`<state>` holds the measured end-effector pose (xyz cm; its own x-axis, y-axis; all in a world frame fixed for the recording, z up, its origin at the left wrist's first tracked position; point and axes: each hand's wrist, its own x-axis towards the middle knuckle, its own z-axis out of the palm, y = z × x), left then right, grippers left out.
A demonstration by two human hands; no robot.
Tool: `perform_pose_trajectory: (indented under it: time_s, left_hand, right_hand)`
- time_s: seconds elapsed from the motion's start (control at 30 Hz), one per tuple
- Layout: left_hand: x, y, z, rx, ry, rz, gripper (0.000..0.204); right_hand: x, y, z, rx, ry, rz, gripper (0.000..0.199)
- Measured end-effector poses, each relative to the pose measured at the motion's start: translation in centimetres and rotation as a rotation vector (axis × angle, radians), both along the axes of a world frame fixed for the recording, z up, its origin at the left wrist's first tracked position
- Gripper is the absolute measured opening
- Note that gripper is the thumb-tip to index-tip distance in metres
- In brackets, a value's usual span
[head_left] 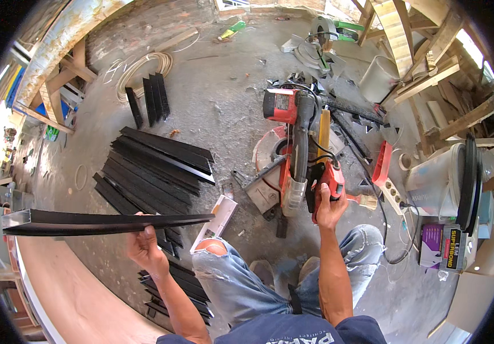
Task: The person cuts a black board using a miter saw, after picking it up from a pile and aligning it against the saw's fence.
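My left hand (144,243) grips a long black metal channel (103,222) that runs out to the left, level above the floor. My right hand (328,207) is closed on the red handle (333,179) of a red and black chop saw (296,143) standing on the concrete floor in front of my knees. The saw's head is raised and its blade guard points away from me. My knees in torn blue jeans are below the saw.
Stacks of black metal strips (155,166) lie on the floor at left and under my left arm. A white bucket (436,178), a power strip (393,192), boxes (445,246), a paintbrush (364,200), a coil of hose (144,69) and wooden frames (430,74) surround the saw.
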<state>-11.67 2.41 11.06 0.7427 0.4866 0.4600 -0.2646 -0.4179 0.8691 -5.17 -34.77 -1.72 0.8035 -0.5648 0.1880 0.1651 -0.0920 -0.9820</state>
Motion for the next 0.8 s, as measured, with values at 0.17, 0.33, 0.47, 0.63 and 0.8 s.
perform_pose_trajectory:
  time_s: [0.17, 0.33, 0.47, 0.63, 0.8]
  left_hand:
    - [-0.2, 1.3, -5.7, 0.041, 0.214, 0.065, 0.023]
    - [3.9, 4.3, -5.7, 0.144, 0.306, 0.233, 0.028]
    - [10.8, 6.3, -8.0, 0.065, 0.290, 0.227, 0.028]
    - [17.3, 10.2, -13.8, 0.128, 0.529, 0.161, 0.031]
    - [22.1, 14.1, -19.3, 0.060, 0.770, 0.162, 0.034]
  right_hand:
    - [0.0, 0.3, 0.0, 0.049, 0.001, 0.028, 0.016]
    - [-0.1, 0.6, 0.8, 0.086, -0.006, 0.033, 0.018]
    - [-0.1, 0.8, 1.3, 0.155, -0.049, 0.053, 0.020]
    - [-0.4, 0.8, 1.4, 0.126, -0.026, 0.066, 0.023]
    - [-0.5, 1.2, 1.2, 0.008, -0.026, 0.027, 0.030]
